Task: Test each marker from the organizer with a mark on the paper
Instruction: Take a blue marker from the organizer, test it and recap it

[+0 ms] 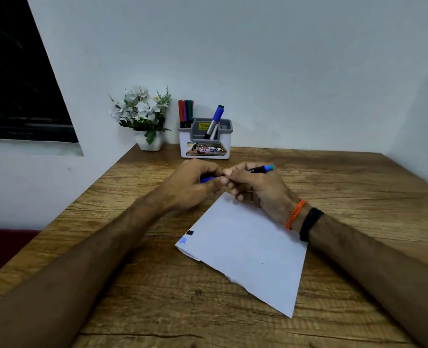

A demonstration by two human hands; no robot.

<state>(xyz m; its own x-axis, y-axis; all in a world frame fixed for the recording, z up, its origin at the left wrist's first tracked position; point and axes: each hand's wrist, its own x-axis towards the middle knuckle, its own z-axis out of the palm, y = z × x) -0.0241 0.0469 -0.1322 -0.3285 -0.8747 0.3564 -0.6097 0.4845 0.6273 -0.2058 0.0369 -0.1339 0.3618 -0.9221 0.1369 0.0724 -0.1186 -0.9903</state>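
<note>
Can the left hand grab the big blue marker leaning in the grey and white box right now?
Probably not yet. The left hand is closed on a blue cap. The wooden table between it and the blue marker in the grey and white organizer looks clear.

The worktop (333,177) is seen to be matt wood with a rough, visible grain, and smooth matt paper (248,249) is laid on it. The organizer (204,146) is made of smooth plastic, white below and grey at the rim, with a glossy printed label.
</note>
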